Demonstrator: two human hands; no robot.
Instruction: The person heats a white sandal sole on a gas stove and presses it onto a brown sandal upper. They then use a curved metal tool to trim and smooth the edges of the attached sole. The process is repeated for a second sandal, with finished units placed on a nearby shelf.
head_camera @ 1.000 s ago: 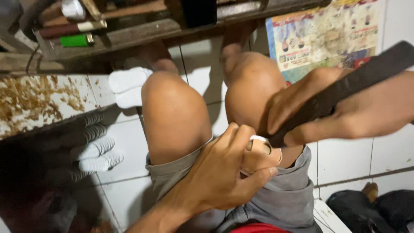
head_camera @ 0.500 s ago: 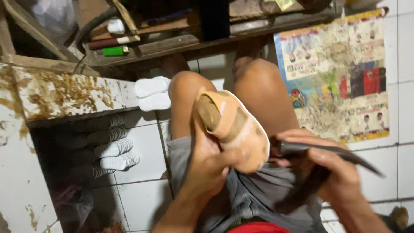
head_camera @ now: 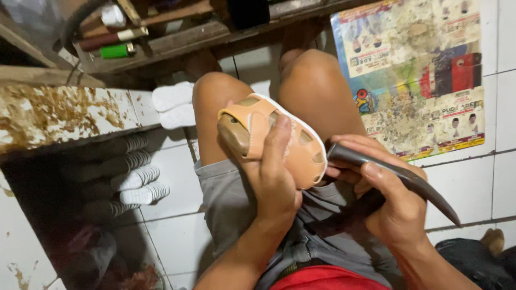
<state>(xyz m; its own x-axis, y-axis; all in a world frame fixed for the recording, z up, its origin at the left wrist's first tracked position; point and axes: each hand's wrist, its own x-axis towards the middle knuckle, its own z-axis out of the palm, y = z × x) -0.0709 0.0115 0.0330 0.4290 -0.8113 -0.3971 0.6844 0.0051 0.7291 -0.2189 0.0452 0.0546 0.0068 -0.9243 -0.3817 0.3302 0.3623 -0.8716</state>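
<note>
My left hand (head_camera: 277, 177) grips a small tan sandal (head_camera: 301, 153) on a wooden last, held over my knees with its heel strap pointing up-left and a white edge along its far side. My right hand (head_camera: 389, 201) holds a dark, curved, horn-shaped tool (head_camera: 414, 185). The tool's blunt end touches the sandal's toe end, near the sole edge. Both hands rest above my lap, over grey shorts (head_camera: 236, 198).
White shoe soles (head_camera: 134, 180) are stacked in the dark space under a stained shelf (head_camera: 59, 115) on the left. A wooden shelf (head_camera: 177, 32) ahead carries tools and a green lighter (head_camera: 115, 51). A worn printed poster (head_camera: 419, 75) lies on white floor tiles at the right.
The view has tilted down slightly. The sandal has been turned in my left hand. My right hand has shifted its grip, and the dark tool's end now meets the sandal's toe.
</note>
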